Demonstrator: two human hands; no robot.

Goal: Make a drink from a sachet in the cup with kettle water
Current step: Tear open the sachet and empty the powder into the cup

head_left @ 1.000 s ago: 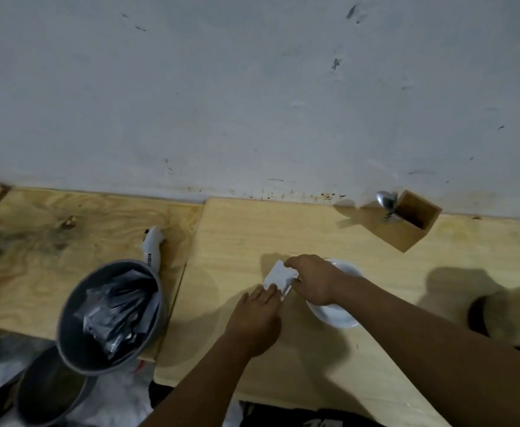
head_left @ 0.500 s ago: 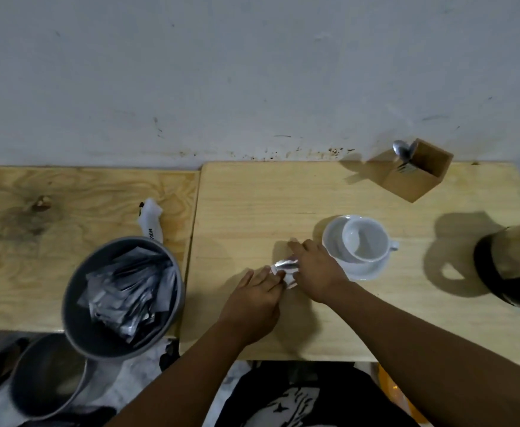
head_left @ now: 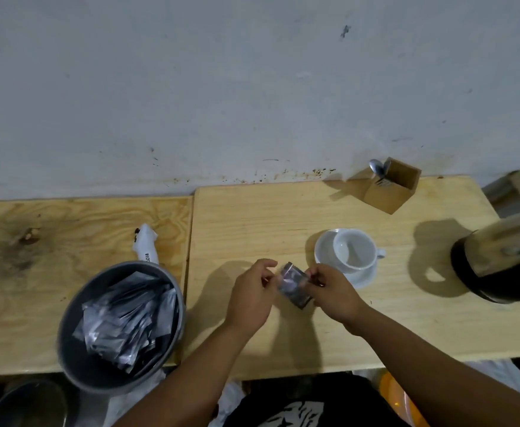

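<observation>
A small silvery sachet hangs above the wooden table, pinched from both sides. My left hand grips its left edge and my right hand grips its right edge. Just right of the hands, a white cup stands empty on a white saucer. The dark kettle stands at the right edge of the view, partly cut off.
A grey bowl with several dark sachets sits at the front left. A crumpled white wrapper lies behind it. A wooden holder with a spoon stands by the wall.
Both hands have lifted the sachet off the table and hold it up between them. The view has shifted, and the cup and kettle show more fully.
</observation>
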